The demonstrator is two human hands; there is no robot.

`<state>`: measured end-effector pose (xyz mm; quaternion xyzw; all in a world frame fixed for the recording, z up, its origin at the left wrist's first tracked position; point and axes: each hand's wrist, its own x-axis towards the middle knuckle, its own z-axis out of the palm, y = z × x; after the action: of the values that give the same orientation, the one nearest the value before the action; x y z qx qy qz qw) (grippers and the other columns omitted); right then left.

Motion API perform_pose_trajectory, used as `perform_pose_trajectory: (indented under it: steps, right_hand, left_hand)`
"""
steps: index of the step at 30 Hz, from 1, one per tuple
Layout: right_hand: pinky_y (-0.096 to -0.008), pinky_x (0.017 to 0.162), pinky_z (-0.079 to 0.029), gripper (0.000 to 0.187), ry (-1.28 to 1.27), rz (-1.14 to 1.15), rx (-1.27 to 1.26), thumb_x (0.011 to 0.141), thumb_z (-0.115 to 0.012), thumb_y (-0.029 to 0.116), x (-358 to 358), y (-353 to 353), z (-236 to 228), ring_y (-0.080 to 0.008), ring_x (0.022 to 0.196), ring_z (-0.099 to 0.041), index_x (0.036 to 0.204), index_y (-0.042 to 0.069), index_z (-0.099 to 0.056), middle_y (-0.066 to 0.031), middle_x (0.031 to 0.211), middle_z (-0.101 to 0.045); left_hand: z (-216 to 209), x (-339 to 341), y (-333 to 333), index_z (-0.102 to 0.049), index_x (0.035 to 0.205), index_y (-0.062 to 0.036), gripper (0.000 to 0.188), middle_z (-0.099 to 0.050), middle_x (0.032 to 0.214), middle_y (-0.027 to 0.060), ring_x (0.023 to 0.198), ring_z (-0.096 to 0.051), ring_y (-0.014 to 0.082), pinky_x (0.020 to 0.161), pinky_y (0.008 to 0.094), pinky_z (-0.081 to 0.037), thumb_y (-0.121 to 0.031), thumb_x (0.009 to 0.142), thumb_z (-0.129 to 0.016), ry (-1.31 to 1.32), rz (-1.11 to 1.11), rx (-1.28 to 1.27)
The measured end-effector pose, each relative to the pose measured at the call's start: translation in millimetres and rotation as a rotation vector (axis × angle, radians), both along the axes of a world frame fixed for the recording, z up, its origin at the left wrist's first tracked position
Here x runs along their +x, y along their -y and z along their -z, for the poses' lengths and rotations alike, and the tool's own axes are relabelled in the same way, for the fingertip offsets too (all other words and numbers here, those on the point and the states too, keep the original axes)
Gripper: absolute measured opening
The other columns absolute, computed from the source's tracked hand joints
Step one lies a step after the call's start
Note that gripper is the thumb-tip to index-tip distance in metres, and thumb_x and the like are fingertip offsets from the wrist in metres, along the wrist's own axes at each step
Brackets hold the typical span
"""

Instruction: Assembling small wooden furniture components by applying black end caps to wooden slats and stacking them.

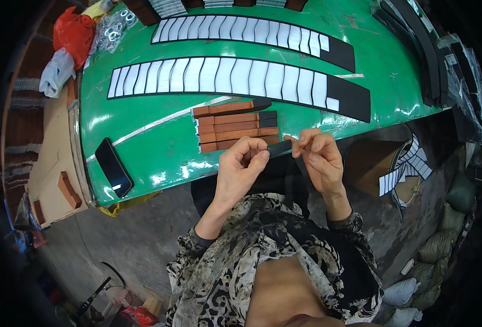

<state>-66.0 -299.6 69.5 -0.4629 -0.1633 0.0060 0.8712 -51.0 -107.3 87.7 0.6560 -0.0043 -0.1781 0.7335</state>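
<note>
My left hand point(242, 166), just off the near edge of the green table, pinches a short dark piece point(279, 148) between thumb and fingers. At the piece's other end is my right hand point(321, 159), its fingers curled; what they grip, if anything, is too small to make out. Just beyond my left hand lie several reddish-brown wooden pieces point(229, 131) side by side, some with black sleeve-like ends. Farther back, two long black strips, a nearer one point(349, 98) and a farther one point(339, 52), carry rows of white, wavy-edged stickers.
A phone point(113, 167) lies at the table's left. Red point(73, 35) and white plastic bags point(57, 72) sit at the far left, near clear-bagged rings point(113, 31). Long black pieces point(415, 49) lie at the right edge. A bin point(373, 163) with striped scraps stands below right.
</note>
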Motion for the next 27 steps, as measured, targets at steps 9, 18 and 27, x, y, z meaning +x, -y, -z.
perform_pose_trajectory:
  steps: [9,18,27]
  right_hand:
    - [-0.0486,0.104,-0.033,0.011,-0.115,-0.043,0.092,0.088,-0.051,0.003,-9,6,-7,-0.0204,0.085,-0.059,0.099,0.006,-0.051,-0.0107,0.099,-0.055]
    - [-0.0325,0.078,-0.046,0.015,0.014,-0.084,-0.500,0.079,-0.061,0.006,0,37,-31,-0.0192,0.081,-0.056,0.092,0.002,-0.067,-0.0090,0.095,-0.061]
    - [-0.0314,0.074,-0.047,0.024,0.369,-0.392,-1.065,0.071,-0.074,0.020,8,30,-43,-0.0191,0.084,-0.057,0.093,0.010,-0.071,-0.0004,0.092,-0.064]
  left_hand:
    - [-5,-11,1,-0.058,0.087,0.0033,0.008,-0.054,0.080,0.0014,0.061,-0.046,0.0042,0.053,0.0196,-0.037,0.001,0.081,-0.062,0.416,0.006,0.210]
    - [-3,-14,-6,-0.063,0.084,-0.0012,0.017,-0.057,0.079,0.0057,0.055,-0.051,0.0160,0.051,0.0280,-0.039,0.001,0.068,-0.068,1.309,0.056,0.591]
    - [-6,-14,-21,-0.067,0.084,-0.0045,0.016,-0.054,0.084,0.0025,0.060,-0.044,0.0109,0.051,0.0254,-0.032,-0.010,0.068,-0.067,1.662,0.369,0.600]
